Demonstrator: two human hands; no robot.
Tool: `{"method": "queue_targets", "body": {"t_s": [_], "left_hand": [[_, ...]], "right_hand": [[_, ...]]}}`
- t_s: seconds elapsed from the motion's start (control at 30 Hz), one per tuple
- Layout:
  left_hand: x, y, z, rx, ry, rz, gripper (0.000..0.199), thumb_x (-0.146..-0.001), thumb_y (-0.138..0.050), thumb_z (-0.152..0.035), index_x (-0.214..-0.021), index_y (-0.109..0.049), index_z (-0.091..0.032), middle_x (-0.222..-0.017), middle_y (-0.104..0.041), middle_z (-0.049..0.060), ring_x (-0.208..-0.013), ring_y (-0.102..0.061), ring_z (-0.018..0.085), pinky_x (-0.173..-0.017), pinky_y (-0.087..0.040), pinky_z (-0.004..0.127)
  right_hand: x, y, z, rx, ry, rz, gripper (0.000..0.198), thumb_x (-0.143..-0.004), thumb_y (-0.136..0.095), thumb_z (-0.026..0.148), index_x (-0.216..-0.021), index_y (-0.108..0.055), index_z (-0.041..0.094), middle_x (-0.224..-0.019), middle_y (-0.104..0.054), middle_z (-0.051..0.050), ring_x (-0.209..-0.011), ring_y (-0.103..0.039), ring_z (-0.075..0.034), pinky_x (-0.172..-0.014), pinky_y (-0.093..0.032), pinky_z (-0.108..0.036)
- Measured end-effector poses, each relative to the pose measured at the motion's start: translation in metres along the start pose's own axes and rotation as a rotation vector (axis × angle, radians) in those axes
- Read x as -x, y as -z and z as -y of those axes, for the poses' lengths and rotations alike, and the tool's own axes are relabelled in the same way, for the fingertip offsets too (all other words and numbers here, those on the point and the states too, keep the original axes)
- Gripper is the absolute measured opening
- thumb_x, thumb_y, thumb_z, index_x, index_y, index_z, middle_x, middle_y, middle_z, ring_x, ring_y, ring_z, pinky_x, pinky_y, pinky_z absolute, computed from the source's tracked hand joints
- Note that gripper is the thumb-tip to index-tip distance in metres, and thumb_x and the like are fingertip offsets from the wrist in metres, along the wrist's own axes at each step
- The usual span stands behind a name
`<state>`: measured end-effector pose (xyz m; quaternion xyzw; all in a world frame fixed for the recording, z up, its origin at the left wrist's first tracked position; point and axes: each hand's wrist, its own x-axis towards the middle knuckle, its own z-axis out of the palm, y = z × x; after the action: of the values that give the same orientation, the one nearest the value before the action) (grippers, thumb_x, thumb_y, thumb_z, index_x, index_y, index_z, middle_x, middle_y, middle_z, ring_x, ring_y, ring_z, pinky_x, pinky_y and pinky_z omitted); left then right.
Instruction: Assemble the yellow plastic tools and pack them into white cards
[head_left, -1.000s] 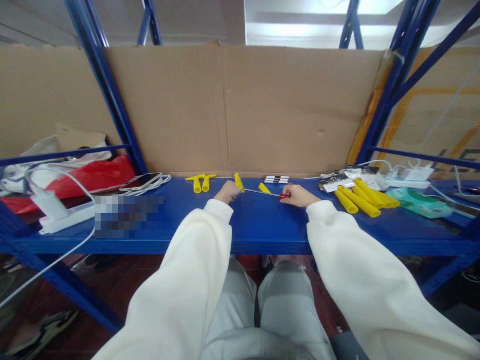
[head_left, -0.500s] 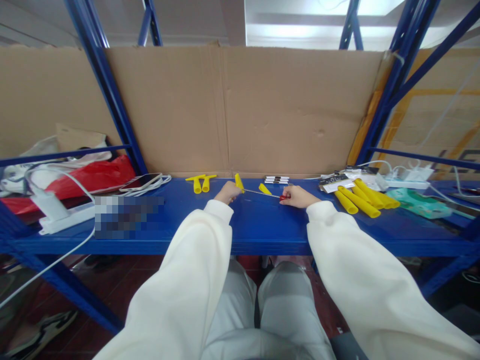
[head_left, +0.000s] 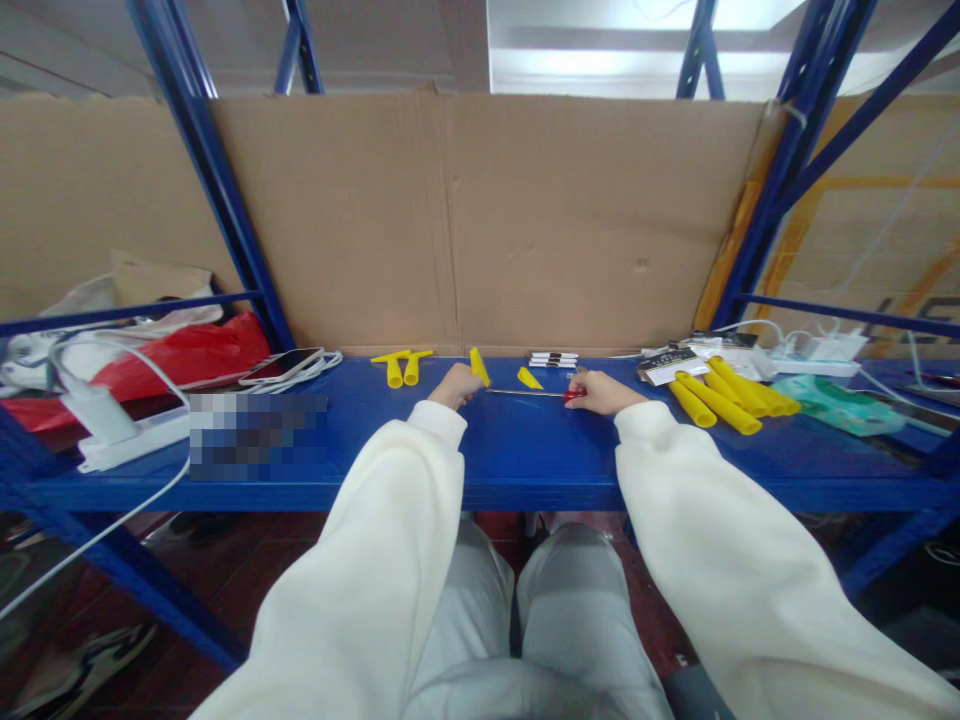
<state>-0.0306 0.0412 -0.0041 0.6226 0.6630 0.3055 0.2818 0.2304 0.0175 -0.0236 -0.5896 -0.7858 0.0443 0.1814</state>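
Observation:
My left hand (head_left: 457,386) is closed around a yellow plastic piece (head_left: 479,367), whose upper part sticks up past the fingers. In my right hand (head_left: 598,391) is the red handle of a screwdriver (head_left: 525,392). Its long thin shaft points left, with the tip close to the yellow piece; whether they touch I cannot tell. A loose yellow part (head_left: 529,378) lies on the blue shelf (head_left: 517,445) just behind the shaft. Farther left, two yellow T-shaped pieces (head_left: 403,366) rest near the cardboard.
Small white packs (head_left: 553,359) lie behind the screwdriver. On the right are several yellow tubes (head_left: 716,400), plastic-bagged packets (head_left: 670,366) and a green plastic bag (head_left: 840,404). A power strip (head_left: 135,436), cables and a red bag (head_left: 195,358) occupy the left. Cardboard (head_left: 525,220) closes the back.
The screwdriver has moved slightly right with my right hand, and its shaft lies more level, its tip lower and a little away from the yellow piece. My left hand has hardly moved.

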Motion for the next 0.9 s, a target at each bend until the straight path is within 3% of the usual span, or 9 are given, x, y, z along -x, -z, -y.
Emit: {"method": "queue_targets", "body": {"t_s": [0.17, 0.3, 0.4, 0.5, 0.63, 0.9], "left_hand": [[0.000, -0.001, 0.000, -0.039, -0.003, -0.003, 0.012, -0.086, -0.058, -0.011, -0.084, -0.069, -0.008, -0.049, -0.050, -0.003, -0.041, -0.045, 0.009, -0.043, -0.032, 0.020], [-0.003, -0.001, 0.000, -0.109, -0.020, -0.012, 0.014, -0.086, -0.059, -0.012, -0.090, -0.072, -0.007, -0.058, -0.062, 0.003, -0.049, -0.056, 0.013, -0.045, -0.037, 0.022], [-0.005, -0.001, 0.001, -0.177, -0.032, 0.001, 0.020, -0.087, -0.058, -0.015, -0.098, -0.073, -0.006, -0.073, -0.072, 0.010, -0.062, -0.068, 0.019, -0.050, -0.043, 0.023], [-0.002, -0.003, 0.002, -0.325, -0.096, -0.010, 0.026, -0.088, -0.059, -0.020, -0.106, -0.074, -0.008, -0.096, -0.076, 0.017, -0.085, -0.074, 0.026, -0.064, -0.053, 0.028], [0.008, -0.010, 0.005, -0.644, -0.275, -0.067, 0.042, -0.086, -0.057, -0.015, -0.126, -0.069, -0.021, -0.124, -0.071, 0.014, -0.114, -0.068, 0.028, -0.092, -0.053, 0.034], [0.011, -0.013, 0.010, -0.697, -0.354, -0.040, 0.049, -0.087, -0.056, -0.023, -0.136, -0.064, -0.027, -0.127, -0.071, 0.008, -0.118, -0.066, 0.027, -0.096, -0.052, 0.033]], "right_hand": [[0.002, 0.003, 0.001, -0.003, 0.000, 0.022, 0.008, -0.076, -0.074, 0.024, -0.079, -0.069, 0.019, -0.076, -0.070, -0.002, -0.076, -0.066, -0.019, -0.071, -0.049, -0.027], [0.003, 0.004, 0.002, -0.030, 0.006, 0.059, 0.007, -0.077, -0.073, 0.025, -0.081, -0.071, 0.019, -0.082, -0.073, -0.004, -0.079, -0.067, -0.019, -0.074, -0.051, -0.028], [0.004, 0.005, 0.001, -0.056, 0.029, 0.079, 0.012, -0.079, -0.073, 0.030, -0.084, -0.073, 0.020, -0.086, -0.075, -0.004, -0.082, -0.068, -0.019, -0.076, -0.052, -0.028], [0.004, 0.005, 0.002, -0.087, 0.028, 0.086, 0.019, -0.081, -0.073, 0.036, -0.089, -0.074, 0.019, -0.090, -0.076, -0.005, -0.085, -0.069, -0.019, -0.077, -0.054, -0.028], [0.005, 0.004, 0.002, -0.111, 0.025, 0.093, 0.020, -0.082, -0.073, 0.037, -0.091, -0.075, 0.018, -0.092, -0.076, -0.006, -0.087, -0.070, -0.019, -0.078, -0.055, -0.028], [0.006, 0.004, 0.005, -0.117, 0.025, 0.087, 0.016, -0.081, -0.074, 0.033, -0.089, -0.074, 0.018, -0.091, -0.076, -0.006, -0.085, -0.070, -0.019, -0.079, -0.055, -0.028]]}}
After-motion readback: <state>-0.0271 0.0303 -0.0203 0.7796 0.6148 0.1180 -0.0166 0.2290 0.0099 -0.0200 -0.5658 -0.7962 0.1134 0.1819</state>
